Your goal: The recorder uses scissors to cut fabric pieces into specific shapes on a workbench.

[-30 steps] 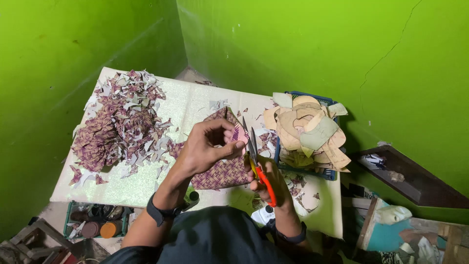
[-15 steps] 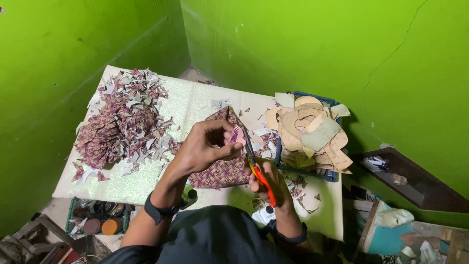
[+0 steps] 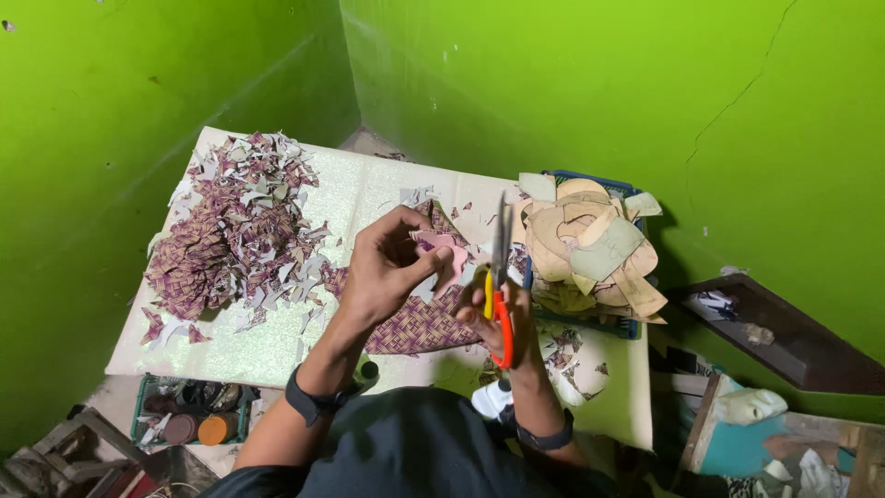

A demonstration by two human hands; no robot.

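At the centre of the frame, a small pink cut-out piece [image 3: 442,254] is pinched by the fingers [image 3: 419,263] of the left hand [image 3: 387,272], while orange-handled scissors [image 3: 501,277] are gripped blades-up in the right hand [image 3: 498,318] just beside it. A patterned purple sheet [image 3: 419,323] is spread beneath both hands on the white bench [image 3: 359,194]. A heap of purple scraps [image 3: 230,240] is piled at the left, and tan cardboard templates [image 3: 590,244] are stacked in a blue tray [image 3: 590,182] at the right.

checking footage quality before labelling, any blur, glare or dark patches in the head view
Head view: mostly sharp; the left hand and right hand with the orange-handled scissors show crisp edges. The green walls are evenly lit, without glare. The scrap pile reads clearly. The lower corners fall into dim shadow, and the basket of jars is hard to make out.
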